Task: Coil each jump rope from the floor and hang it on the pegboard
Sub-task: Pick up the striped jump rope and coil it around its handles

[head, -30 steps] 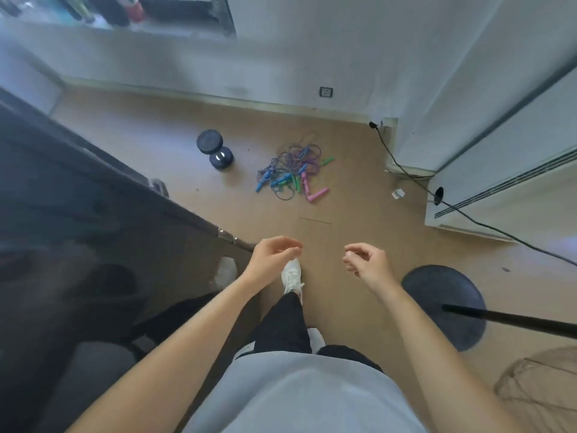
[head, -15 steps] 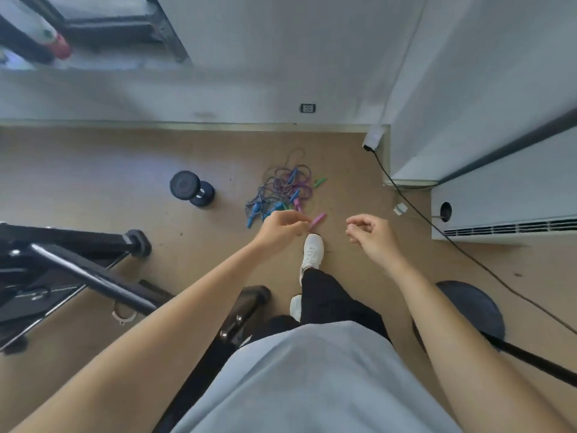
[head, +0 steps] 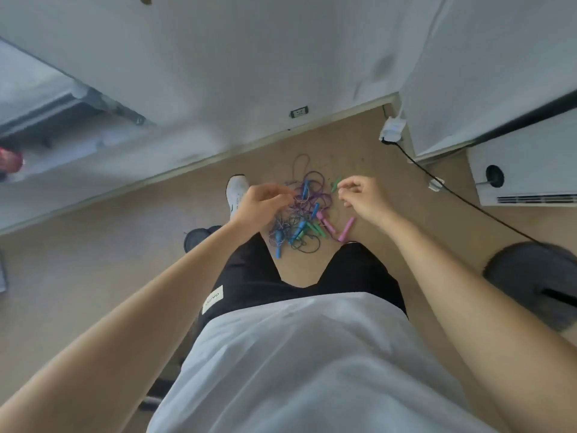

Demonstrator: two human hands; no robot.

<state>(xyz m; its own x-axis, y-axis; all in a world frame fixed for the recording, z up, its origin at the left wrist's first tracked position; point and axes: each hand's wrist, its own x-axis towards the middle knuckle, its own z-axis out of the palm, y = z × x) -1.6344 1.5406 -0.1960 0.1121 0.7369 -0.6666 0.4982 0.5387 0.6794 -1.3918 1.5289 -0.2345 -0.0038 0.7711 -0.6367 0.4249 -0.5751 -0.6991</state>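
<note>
so far, nothing of the job looks done. the floor [head: 125, 245] beyond both hands carries the whole tangle of jump ropes [head: 307, 214], one heap that sits, as the camera sees it, between the left hand [head: 260, 204] and the right hand [head: 362, 198]. no rope is coiled, none is drawn apart from the others, and none is hung. i judge this to be the very start: a reach for a first rope, with every rope left to be pulled free, coiled and carried off.

the left hand has its fingers curled, the tips over the heap's edge on that side. i cannot tell whether they pinch a cord or merely hang above it. the right hand is loosely curled, thumb near forefinger, and nothing shows between them, so it looks empty. a green handle [head: 336, 183] lies just past its fingertips. nearer the person than the right hand lie pink handles [head: 346, 229], and nearer than the left hand a blue handle [head: 278, 245] on a blue-and-white cord.

as for what is hidden: the pegboard is nowhere in view, so where the ropes must go cannot be read from here. the cords cross so thickly that i cannot count the ropes or pair their handles. the left hand covers part of the heap, and how high either hand is above the floor is not clear from this top-down view.
</note>
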